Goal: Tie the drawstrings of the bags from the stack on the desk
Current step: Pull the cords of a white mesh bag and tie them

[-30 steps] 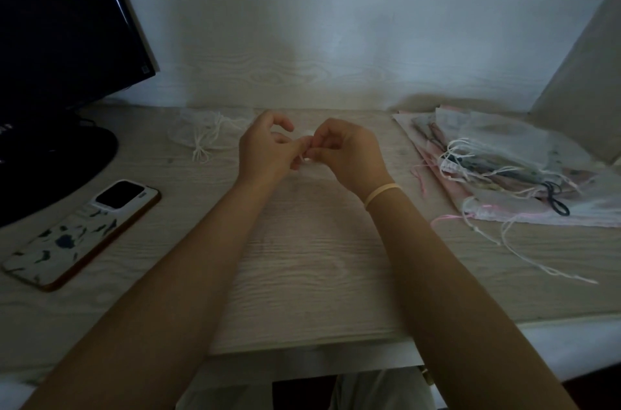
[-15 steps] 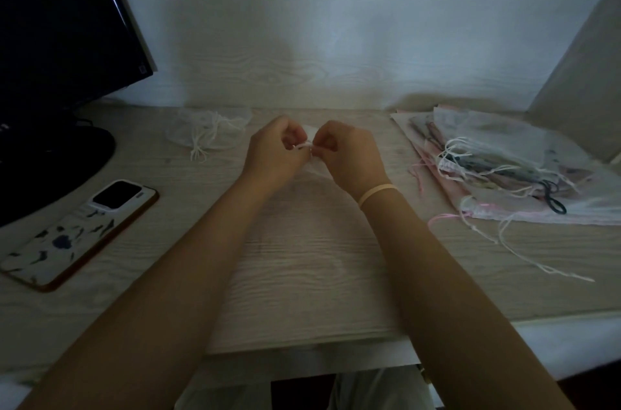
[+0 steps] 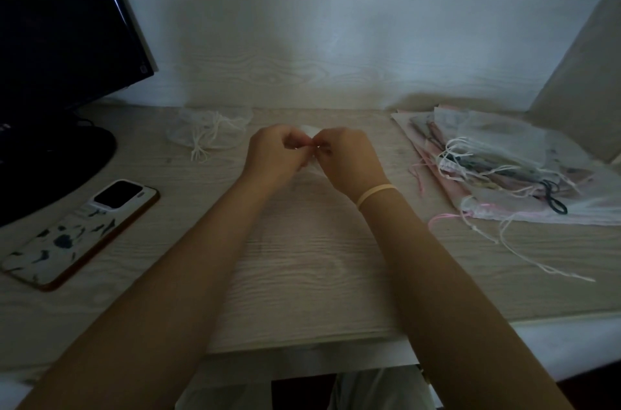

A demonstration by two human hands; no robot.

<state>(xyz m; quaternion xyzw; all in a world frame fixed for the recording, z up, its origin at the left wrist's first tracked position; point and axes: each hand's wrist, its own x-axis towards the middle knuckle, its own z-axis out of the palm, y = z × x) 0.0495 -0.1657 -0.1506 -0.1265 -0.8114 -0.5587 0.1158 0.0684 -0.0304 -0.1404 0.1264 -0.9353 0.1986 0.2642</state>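
Note:
My left hand (image 3: 274,154) and my right hand (image 3: 349,159) meet knuckle to knuckle above the middle of the desk, both pinching the thin white drawstring (image 3: 311,148) of a sheer bag (image 3: 311,132) that shows only as a pale patch behind the fingers. A stack of sheer white and pink bags (image 3: 510,167) with loose strings lies at the right. One sheer bag with bunched white strings (image 3: 210,135) rests at the back left of my hands.
A phone in a patterned case (image 3: 80,233) lies at the left front. A dark monitor (image 3: 60,23) on its round base stands at the far left. A black hair tie (image 3: 556,199) rests on the stack. The desk's front edge (image 3: 302,342) is near.
My hands have lifted slightly and moved away from me, and the fingers have closed tighter on the drawstring, whose white bit now shows between them.

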